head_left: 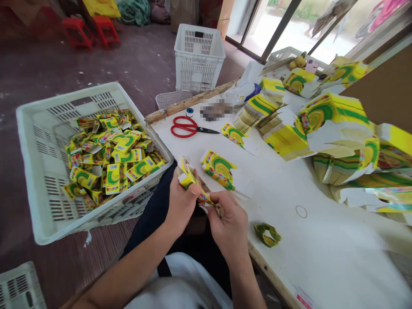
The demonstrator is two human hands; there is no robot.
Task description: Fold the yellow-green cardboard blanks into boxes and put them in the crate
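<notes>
My left hand [180, 204] and my right hand [228, 223] are both closed on one small yellow-and-green printed carton [189, 178], held over my lap at the table's near edge. The left grips its upper part, the right pinches its lower flap. Just beyond my hands, a small pile of flat yellow cartons [219, 168] lies on the white table [289, 240]. A big white plastic crate [38, 171] to my left holds several folded cartons of the same print [109, 154].
Red-handled scissors [186, 127] lie at the table's far left. Tall stacks of flat yellow cartons [334, 128] fill the right side. A rubber band [301, 211] and a green strip loop [267, 234] lie near me. An empty white basket [198, 56] stands on the floor.
</notes>
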